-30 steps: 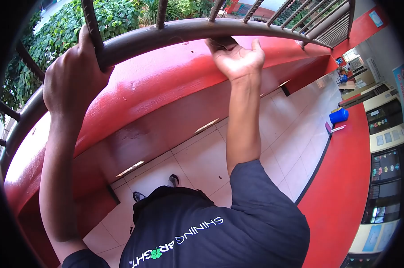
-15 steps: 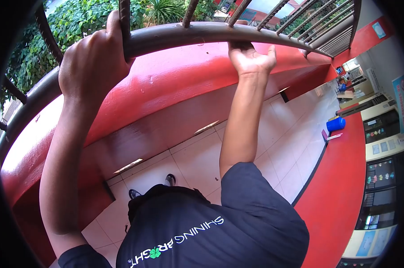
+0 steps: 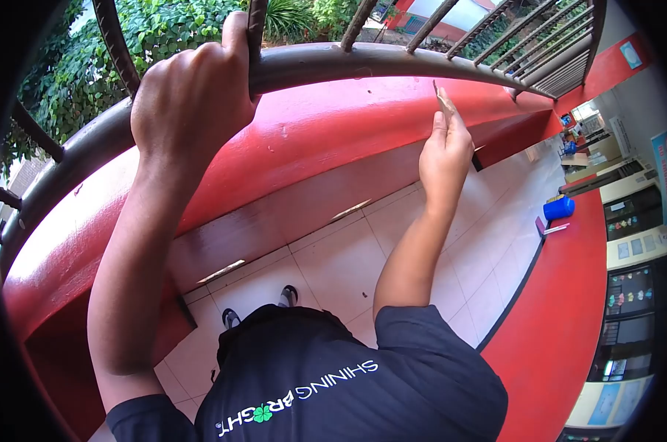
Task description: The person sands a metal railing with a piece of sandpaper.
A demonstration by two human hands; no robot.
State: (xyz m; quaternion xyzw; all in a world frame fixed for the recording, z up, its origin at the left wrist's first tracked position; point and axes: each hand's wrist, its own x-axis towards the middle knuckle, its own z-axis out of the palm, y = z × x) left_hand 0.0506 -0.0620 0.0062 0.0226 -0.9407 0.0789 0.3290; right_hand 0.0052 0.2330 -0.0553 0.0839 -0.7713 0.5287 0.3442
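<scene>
My left hand (image 3: 193, 99) is wrapped around a vertical bar of the rusty brown metal railing (image 3: 363, 59), just above its curved lower rail. My right hand (image 3: 445, 151) has come off the rail and hovers below it in front of the red ledge (image 3: 311, 125), pinching a small thin brownish piece (image 3: 444, 99), likely sandpaper, between the fingertips. I look down over my dark shirt at my shoes on the tiled floor.
The red ledge runs under the railing, with green bushes (image 3: 179, 29) beyond. Pale floor tiles (image 3: 333, 258) lie below. A red counter (image 3: 562, 309) curves on the right, with a blue container (image 3: 559, 208) beside it and shop shelving at far right.
My right hand let go of the lower rail and dropped back from it, now holding the small piece upright. My left hand stays on its bar while my view shifted left.
</scene>
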